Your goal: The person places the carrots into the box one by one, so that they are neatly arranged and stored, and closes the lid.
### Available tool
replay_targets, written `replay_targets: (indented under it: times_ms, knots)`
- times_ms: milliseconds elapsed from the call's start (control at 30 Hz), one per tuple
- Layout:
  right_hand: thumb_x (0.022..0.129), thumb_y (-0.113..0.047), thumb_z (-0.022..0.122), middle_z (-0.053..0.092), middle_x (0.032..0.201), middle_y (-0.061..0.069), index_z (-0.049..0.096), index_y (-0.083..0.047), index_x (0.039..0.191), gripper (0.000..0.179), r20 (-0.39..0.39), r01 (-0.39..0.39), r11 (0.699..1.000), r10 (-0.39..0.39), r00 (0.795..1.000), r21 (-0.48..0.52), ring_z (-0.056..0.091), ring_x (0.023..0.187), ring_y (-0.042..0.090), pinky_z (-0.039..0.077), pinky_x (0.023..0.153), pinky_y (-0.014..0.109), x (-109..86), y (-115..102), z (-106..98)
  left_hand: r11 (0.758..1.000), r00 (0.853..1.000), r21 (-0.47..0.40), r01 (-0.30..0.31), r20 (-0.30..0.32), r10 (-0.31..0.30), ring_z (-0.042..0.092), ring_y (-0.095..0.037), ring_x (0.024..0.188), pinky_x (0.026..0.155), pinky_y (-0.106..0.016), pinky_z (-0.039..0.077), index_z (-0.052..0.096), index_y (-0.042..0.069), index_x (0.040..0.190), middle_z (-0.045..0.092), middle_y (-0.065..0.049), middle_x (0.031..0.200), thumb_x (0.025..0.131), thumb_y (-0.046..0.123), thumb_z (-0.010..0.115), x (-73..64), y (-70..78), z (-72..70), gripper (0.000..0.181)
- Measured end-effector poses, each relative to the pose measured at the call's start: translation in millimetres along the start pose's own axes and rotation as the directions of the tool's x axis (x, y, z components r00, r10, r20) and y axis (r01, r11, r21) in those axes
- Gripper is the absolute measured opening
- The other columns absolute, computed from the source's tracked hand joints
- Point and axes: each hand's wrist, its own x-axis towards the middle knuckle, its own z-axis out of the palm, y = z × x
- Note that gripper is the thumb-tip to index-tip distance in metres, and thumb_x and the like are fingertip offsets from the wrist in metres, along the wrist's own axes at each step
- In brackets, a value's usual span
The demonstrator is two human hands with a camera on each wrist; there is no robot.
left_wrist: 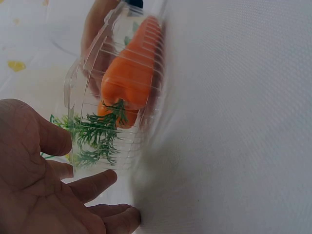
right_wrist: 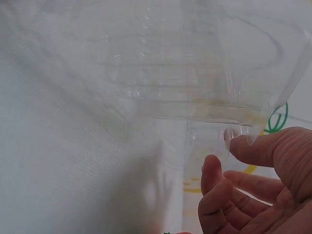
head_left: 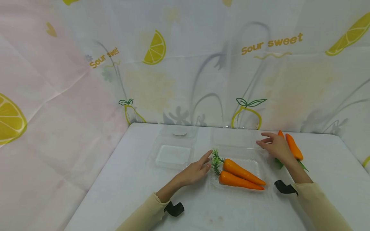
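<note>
A clear hinged plastic box (head_left: 215, 186) lies on the table with its lid (head_left: 231, 138) folded back behind it. Two orange carrots (head_left: 242, 171) with green tops (head_left: 215, 163) lie in the tray, tops to the left. My left hand (head_left: 192, 173) is at the box's left side with fingers extended; in the left wrist view its thumb and fingertips are against or very near the plastic wall. At the lid's right edge is my right hand (head_left: 276, 147), thumb and fingers apart. The right wrist view shows the thumb (right_wrist: 253, 148) through the clear plastic.
More orange carrots (head_left: 294, 147) lie to the right, partly behind my right hand and forearm. Another clear plastic box (head_left: 173, 155) stands opened at the left, a pale round label (head_left: 179, 132) on its lid. A patterned cloth (head_left: 185, 80) hangs behind the white table (head_left: 121, 179).
</note>
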Motion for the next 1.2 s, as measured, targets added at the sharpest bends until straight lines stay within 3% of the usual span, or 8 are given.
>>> replay_targets:
  times_ms: [200, 800, 1033, 1100, 1200]
  knots:
    - [0.095, -0.028, 0.067, 0.065, 0.113, 0.028, 0.048, 0.01, 0.136, 0.06, -0.022, 0.014, 1.0, -0.014, 1.0, 0.018, 0.062, 0.091, 0.035, 0.052, 0.067, 0.028, 0.0, 2, 2, 1.0, 1.0, -0.003, -0.001, 0.0, 0.001, 0.049, -0.027, 0.131, 0.109, -0.045, 0.037, 0.011, 0.025, 0.159, 0.04, -0.009, 0.153, 0.108, 0.037, 0.035, -0.4, 0.5, 0.4, 0.058]
    - [0.095, -0.024, 0.068, 0.064, 0.114, 0.027, 0.046, 0.004, 0.141, 0.058, -0.058, 0.036, 0.992, -0.029, 0.998, 0.119, 0.063, 0.095, 0.037, 0.054, 0.067, 0.027, -3.1, 4, -1, 1.0, 1.0, 0.0, 0.014, -0.006, -0.014, 0.047, -0.028, 0.132, 0.109, -0.046, 0.036, 0.012, 0.026, 0.159, 0.04, -0.01, 0.153, 0.108, 0.036, 0.035, 0.9, 1.1, 2.1, 0.057]
    - [0.094, -0.024, 0.069, 0.061, 0.114, 0.025, 0.045, 0.002, 0.142, 0.06, -0.115, 0.072, 0.987, -0.056, 0.992, 0.141, 0.063, 0.095, 0.038, 0.052, 0.067, 0.02, -6.7, 4, -2, 1.0, 1.0, 0.006, 0.014, -0.011, -0.014, 0.047, -0.029, 0.132, 0.109, -0.047, 0.037, 0.012, 0.026, 0.159, 0.041, -0.009, 0.152, 0.108, 0.035, 0.035, 1.3, 0.0, 3.0, 0.057]
    - [0.094, -0.023, 0.07, 0.061, 0.112, 0.024, 0.048, 0.003, 0.138, 0.056, -0.141, 0.106, 0.982, -0.084, 0.986, 0.155, 0.064, 0.093, 0.035, 0.051, 0.067, 0.018, -8.0, 5, -3, 1.0, 1.0, 0.008, 0.015, -0.014, -0.015, 0.047, -0.029, 0.132, 0.109, -0.047, 0.037, 0.012, 0.026, 0.159, 0.041, -0.01, 0.152, 0.108, 0.035, 0.035, 1.2, 0.1, 3.0, 0.057]
    - [0.093, -0.019, 0.071, 0.061, 0.107, 0.022, 0.051, 0.006, 0.129, 0.049, -0.176, 0.168, 0.968, -0.135, 0.975, 0.187, 0.065, 0.085, 0.02, 0.051, 0.066, 0.015, -10.2, 7, -5, 1.0, 1.0, 0.007, 0.018, -0.015, -0.018, 0.047, -0.029, 0.132, 0.109, -0.047, 0.037, 0.012, 0.026, 0.159, 0.041, -0.01, 0.152, 0.108, 0.035, 0.035, 1.4, 1.0, 3.2, 0.057]
